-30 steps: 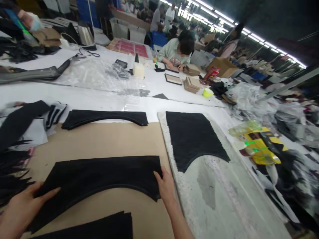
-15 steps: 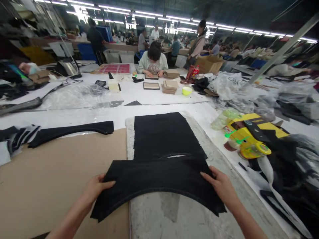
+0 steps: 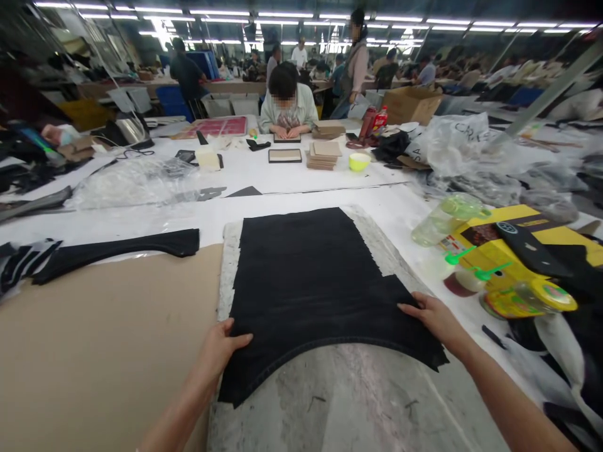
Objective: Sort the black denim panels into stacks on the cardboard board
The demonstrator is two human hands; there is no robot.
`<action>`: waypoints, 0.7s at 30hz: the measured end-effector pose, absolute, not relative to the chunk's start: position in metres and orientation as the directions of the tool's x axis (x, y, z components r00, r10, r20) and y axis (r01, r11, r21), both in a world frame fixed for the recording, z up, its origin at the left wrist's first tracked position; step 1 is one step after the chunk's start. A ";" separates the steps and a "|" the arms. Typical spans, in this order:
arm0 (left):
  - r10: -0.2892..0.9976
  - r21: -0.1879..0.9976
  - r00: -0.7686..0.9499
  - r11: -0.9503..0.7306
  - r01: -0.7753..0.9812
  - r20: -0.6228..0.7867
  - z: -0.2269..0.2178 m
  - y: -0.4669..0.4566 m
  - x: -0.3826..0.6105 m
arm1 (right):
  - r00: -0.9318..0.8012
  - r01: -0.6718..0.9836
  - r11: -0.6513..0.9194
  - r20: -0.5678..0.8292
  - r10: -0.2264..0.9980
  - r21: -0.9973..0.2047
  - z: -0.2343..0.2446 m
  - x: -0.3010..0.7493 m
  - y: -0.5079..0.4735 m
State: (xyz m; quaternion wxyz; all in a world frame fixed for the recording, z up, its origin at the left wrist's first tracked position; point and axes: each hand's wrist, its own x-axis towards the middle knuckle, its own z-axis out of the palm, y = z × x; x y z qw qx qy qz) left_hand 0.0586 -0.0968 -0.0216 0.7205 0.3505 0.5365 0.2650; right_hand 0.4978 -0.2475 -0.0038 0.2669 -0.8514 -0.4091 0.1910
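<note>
A black curved fabric piece (image 3: 320, 317) stretches between my two hands, its arched edge toward me. My left hand (image 3: 221, 345) grips its left end, thumb on top and fingers beneath. My right hand (image 3: 436, 317) pinches the right end in the same way. Behind it, a stack of black fabric pieces (image 3: 301, 245) with stepped side edges lies on a grey, worn board (image 3: 330, 402). The far edge of the held piece meets or overlaps the stack; where one ends is hard to make out.
A tan board (image 3: 103, 339) lies at left, with more black curved pieces (image 3: 127, 251) beyond it. At right are a yellow box (image 3: 522, 232), a yellow-lidded jar (image 3: 527, 298) and a green-tinted jug (image 3: 443, 220). Across the table a person (image 3: 287, 107) works beside stacked tan pieces (image 3: 323, 156).
Both hands have moved the black curved piece rightward and away from me, onto the near end of the stack. The gap that showed between them is closed. The camera view has shifted slightly.
</note>
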 end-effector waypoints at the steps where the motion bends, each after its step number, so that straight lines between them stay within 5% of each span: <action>1: 0.763 0.792 0.273 0.611 -0.006 -0.586 -0.028 -0.097 0.060 | 0.578 0.602 -0.536 -0.141 0.804 -0.592 -0.011 0.499 -0.243; 7: 0.785 0.805 0.198 0.591 0.040 -0.586 -0.046 -0.100 0.059 | 0.597 0.666 -0.580 -0.131 0.791 -0.469 -0.031 0.498 -0.238; 21: 0.760 0.781 0.222 0.624 0.009 -0.610 -0.034 -0.110 0.048 | 0.564 0.536 -0.583 -0.255 0.785 -0.610 -0.023 0.489 -0.235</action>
